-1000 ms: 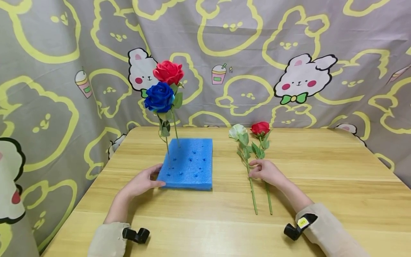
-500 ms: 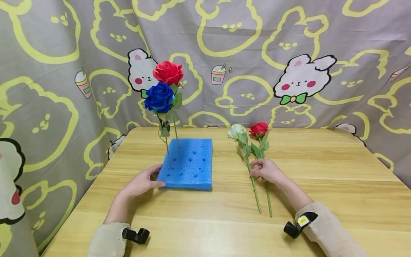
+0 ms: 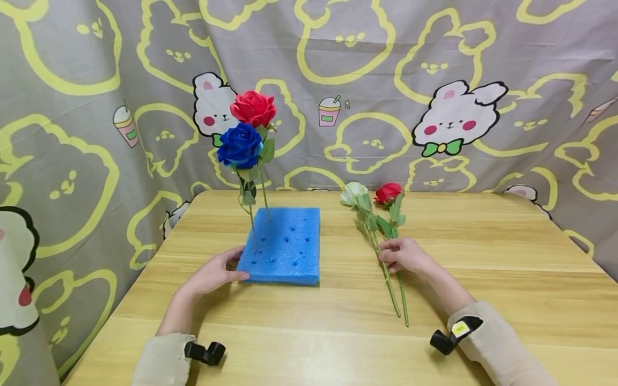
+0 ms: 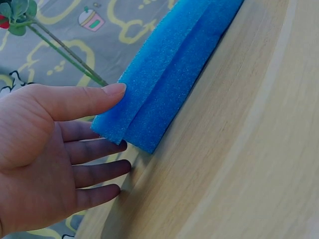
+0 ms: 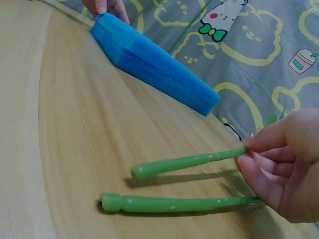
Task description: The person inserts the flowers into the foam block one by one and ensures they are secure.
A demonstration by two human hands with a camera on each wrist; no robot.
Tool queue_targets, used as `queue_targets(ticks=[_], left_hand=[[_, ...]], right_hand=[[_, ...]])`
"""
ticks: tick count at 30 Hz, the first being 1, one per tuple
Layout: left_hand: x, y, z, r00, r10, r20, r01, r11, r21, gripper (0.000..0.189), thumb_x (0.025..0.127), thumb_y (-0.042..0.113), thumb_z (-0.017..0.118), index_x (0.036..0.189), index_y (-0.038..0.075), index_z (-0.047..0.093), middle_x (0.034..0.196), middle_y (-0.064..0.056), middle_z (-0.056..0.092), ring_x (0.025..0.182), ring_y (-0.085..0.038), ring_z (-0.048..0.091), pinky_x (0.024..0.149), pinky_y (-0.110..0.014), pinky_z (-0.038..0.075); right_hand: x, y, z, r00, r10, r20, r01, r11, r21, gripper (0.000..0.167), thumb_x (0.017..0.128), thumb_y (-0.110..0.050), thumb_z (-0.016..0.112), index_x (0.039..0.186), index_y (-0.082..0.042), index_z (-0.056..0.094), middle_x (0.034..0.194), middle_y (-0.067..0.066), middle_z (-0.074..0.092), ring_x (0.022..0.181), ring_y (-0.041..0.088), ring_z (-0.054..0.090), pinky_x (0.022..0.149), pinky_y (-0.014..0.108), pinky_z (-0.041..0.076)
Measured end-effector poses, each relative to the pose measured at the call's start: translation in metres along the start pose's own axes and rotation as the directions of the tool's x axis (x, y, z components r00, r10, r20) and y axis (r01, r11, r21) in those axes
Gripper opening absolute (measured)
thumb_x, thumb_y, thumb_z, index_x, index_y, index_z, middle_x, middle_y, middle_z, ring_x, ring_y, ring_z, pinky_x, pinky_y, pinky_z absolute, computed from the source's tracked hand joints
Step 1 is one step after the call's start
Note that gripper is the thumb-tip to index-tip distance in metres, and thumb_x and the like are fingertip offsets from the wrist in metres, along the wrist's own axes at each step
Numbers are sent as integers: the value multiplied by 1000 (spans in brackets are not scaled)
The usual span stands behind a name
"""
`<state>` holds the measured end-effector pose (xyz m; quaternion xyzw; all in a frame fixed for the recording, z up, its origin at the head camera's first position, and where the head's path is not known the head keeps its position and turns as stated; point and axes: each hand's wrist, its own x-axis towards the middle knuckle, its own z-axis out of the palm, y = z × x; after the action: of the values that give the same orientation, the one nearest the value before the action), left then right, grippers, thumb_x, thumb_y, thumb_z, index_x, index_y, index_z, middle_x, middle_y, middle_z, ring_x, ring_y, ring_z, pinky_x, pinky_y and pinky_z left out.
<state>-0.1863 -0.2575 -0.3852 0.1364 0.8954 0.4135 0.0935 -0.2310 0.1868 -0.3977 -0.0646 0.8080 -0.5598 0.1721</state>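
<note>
A: Right grip [image 3: 404,256]: thumb and fingers pinched on the white rose [image 3: 354,193] at mid-stem. Right wrist view shows its stem end raised a little off the desk [image 3: 483,279]; the bloom points toward 11 o'clock from the hand.

B: Second stem there?

A: Small red rose [image 3: 388,192], lying flat on the desk just beside the white one, bloom at 12 o'clock from the hand. The two stems nearly meet at their cut ends, at 6 o'clock from the hand.

B: Left grip?

A: Left hand [image 3: 212,273] is relaxed, fingers straight, holding nothing. Thumb lies on the top near corner of the blue foam block [image 3: 285,246]; the other fingers lie against its side.

B: Block position?

A: Flat on the desk, at 9 o'clock from the right hand, well apart. Top is dotted with holes. Two flowers stand upright in its far left corner: a blue rose [image 3: 239,146] and, behind and above it, a large red rose [image 3: 253,108].
</note>
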Motion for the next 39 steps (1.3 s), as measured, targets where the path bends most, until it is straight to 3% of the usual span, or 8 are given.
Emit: queue_targets(ticks=[11, 18, 27, 39], left_hand=[[0, -1, 0, 1000, 9, 6, -9, 1000, -17, 76, 82, 24, 69, 140, -8, 31, 130, -25, 45, 120, -40, 41, 100, -56, 30], [1, -1, 0, 1000, 15, 6, -15, 1000, -13, 76, 82, 23, 70, 140, -8, 31, 130, -25, 46, 120, -40, 42, 100, -55, 30], [1, -2, 0, 1000, 10, 4, -10, 1000, -7, 76, 82, 25, 70, 139, -8, 32, 129, -25, 47, 119, -39, 43, 99, -55, 31], [0, -3, 0, 1000, 22, 5, -22, 1000, -16, 76, 82, 25, 70, 139, -7, 32, 129, -25, 47, 119, -39, 43, 99, -55, 32]], right_hand=[[-3, -3, -1, 999, -42, 0, 42, 989, 139, 37, 89, -4, 56, 119, 15, 44, 97, 12, 56, 72, 12, 56, 65, 26, 53], [-2, -13, 1, 989, -146, 23, 139, 973, 185, 33, 91, -2, 53, 115, 17, 39, 96, 14, 56, 78, 11, 58, 67, 27, 54], [-1, -30, 8, 977, -211, -1, 206, 954, 216, 25, 94, -1, 49, 113, 12, 38, 92, 7, 61, 81, 15, 63, 64, 28, 54], [2, -46, 18, 954, -298, -19, 295, 933, 204, 24, 94, -2, 51, 112, 8, 39, 92, 16, 60, 80, 19, 64, 63, 30, 54]])
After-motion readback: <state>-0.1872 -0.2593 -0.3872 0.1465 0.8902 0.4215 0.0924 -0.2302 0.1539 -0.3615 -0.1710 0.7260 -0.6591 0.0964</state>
